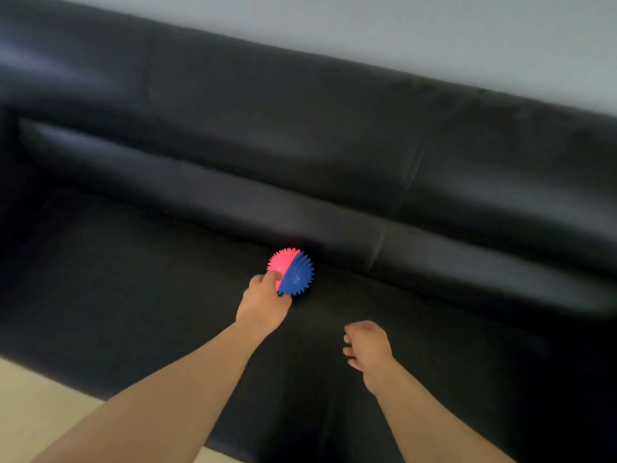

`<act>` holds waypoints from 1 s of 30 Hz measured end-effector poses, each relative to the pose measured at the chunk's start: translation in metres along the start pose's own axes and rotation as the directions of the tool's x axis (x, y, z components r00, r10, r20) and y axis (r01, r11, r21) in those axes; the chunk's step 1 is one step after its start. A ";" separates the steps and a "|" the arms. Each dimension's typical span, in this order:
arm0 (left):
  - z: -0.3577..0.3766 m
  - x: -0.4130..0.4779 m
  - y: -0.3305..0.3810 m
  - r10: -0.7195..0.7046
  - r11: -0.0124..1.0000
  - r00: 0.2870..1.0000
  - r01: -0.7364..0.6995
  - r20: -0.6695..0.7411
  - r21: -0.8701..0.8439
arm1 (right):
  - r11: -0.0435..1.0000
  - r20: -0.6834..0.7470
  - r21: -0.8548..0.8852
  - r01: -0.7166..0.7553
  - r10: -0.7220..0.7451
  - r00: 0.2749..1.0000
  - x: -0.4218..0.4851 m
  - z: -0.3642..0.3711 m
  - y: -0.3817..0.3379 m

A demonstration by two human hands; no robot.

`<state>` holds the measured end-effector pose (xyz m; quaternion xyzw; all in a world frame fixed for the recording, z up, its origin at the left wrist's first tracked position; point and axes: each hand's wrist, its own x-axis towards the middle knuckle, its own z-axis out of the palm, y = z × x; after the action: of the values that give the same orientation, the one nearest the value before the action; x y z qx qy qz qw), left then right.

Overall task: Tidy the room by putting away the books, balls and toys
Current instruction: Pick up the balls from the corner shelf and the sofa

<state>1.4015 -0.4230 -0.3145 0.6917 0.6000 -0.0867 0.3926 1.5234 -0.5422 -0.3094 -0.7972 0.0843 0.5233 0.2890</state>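
Spiky ball point(291, 272) on black sofa point(160, 282), left fingers point(271, 278) gripping it, right fingers point(351, 351) loose, empty

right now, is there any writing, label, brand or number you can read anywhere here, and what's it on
No readable text anywhere in this view.
The pink and blue spiky ball, gripped by the left hand, shows no print or logo.
The black sofa, the wall and the floor show no label or tag; the picture is slightly blurred, so very fine print could be missed.
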 end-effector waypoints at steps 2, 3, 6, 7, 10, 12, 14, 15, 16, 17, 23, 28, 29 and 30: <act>0.007 0.027 0.004 -0.005 0.992 0.998 0.012 -0.056 0.124 | 1.000 0.042 -0.014 0.027 -0.027 0.999 0.023 0.006 -0.007; 0.012 0.040 0.008 0.006 0.982 0.997 0.009 -0.076 0.187 | 0.998 0.065 -0.033 0.047 -0.045 0.997 0.036 0.007 -0.007; 0.034 0.076 0.015 0.064 0.957 0.993 -0.032 -0.102 0.287 | 0.999 0.081 -0.048 0.000 0.004 0.997 0.069 0.009 0.000; 0.042 0.088 0.016 0.080 0.954 0.991 -0.047 -0.103 0.295 | 0.999 0.087 -0.040 -0.031 0.034 0.996 0.081 0.008 0.005; 0.064 0.112 0.011 0.029 0.966 0.996 -0.005 -0.090 0.260 | 0.994 0.106 -0.024 -0.106 0.108 0.989 0.101 0.010 0.015; 0.074 0.123 0.006 -0.036 0.972 0.997 0.049 -0.062 0.232 | 0.992 0.106 0.010 -0.128 0.127 0.986 0.111 0.011 0.022; 0.079 0.130 0.002 -0.069 0.965 0.996 0.080 -0.052 0.250 | 0.988 0.111 0.036 -0.151 0.146 0.983 0.118 0.012 0.027; 0.081 0.132 0.000 -0.067 0.955 0.995 0.085 -0.072 0.285 | 0.987 0.118 0.045 -0.156 0.150 0.982 0.121 0.011 0.030; 0.082 0.132 0.000 -0.051 0.944 0.994 0.081 -0.100 0.320 | 0.986 0.124 0.054 -0.160 0.153 0.980 0.122 0.010 0.032; 0.082 0.132 0.000 -0.030 0.939 0.990 0.076 -0.139 0.336 | 0.984 0.128 0.067 -0.164 0.154 0.980 0.123 0.009 0.034; 0.075 0.101 0.007 -0.188 0.981 0.976 0.181 -0.110 -0.072 | 0.931 0.151 0.290 -0.222 0.185 0.971 0.107 -0.009 0.035; 0.048 0.049 0.013 -0.095 0.809 0.959 0.231 0.268 -0.541 | 0.849 0.125 0.492 -0.190 0.147 0.981 0.067 -0.023 0.029; 0.043 0.038 0.015 -0.054 0.807 0.951 0.221 0.304 -0.547 | 0.840 0.143 0.509 -0.188 0.134 0.981 0.055 -0.025 0.028; 0.036 0.025 0.018 -0.022 0.808 0.944 0.210 0.328 -0.551 | 0.829 0.165 0.526 -0.188 0.117 0.979 0.042 -0.026 0.028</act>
<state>1.4368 -0.4266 -0.3458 0.4791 0.5709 -0.0305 0.6660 1.5497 -0.5721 -0.3491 -0.6399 0.2729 0.5490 0.4634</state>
